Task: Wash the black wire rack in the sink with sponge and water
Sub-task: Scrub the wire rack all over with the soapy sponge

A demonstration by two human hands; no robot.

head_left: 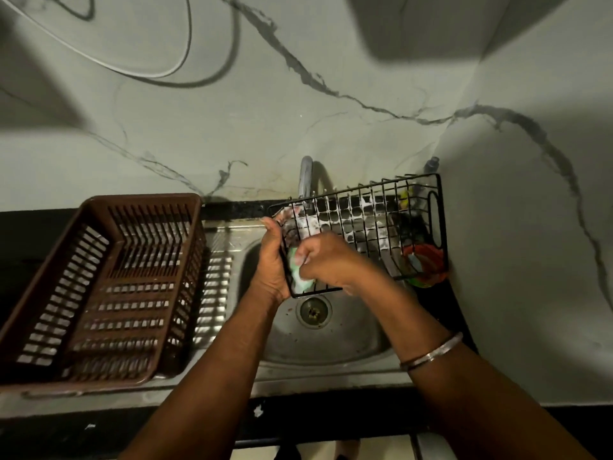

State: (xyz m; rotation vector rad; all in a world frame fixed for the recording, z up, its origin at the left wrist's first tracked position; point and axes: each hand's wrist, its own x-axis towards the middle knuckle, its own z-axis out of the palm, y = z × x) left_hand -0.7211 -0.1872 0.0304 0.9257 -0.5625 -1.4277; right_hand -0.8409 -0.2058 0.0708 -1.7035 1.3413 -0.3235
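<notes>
Head view looks down on a steel sink (348,340) set in a dark counter against a veined marble wall. The black rack (361,220) is held tilted above the basin, its near corner just over the drain (313,312) and its far edge up beside the tap (306,177). White foam clings to many of its wires. The left hand (272,263) grips the rack's left edge, fingers curled round the frame. The right hand (326,260), somewhat blurred, holds a pale green sponge (298,277) pressed against the wires near that same left end, close to the left hand. A metal bangle (431,351) sits on the right forearm. Seen through the rack's right end is a red-orange item (428,263) on the counter by the wall; what it is cannot be told. A brown slatted basket (99,287) stands on the drainboard left of the basin, well apart from the rack.
</notes>
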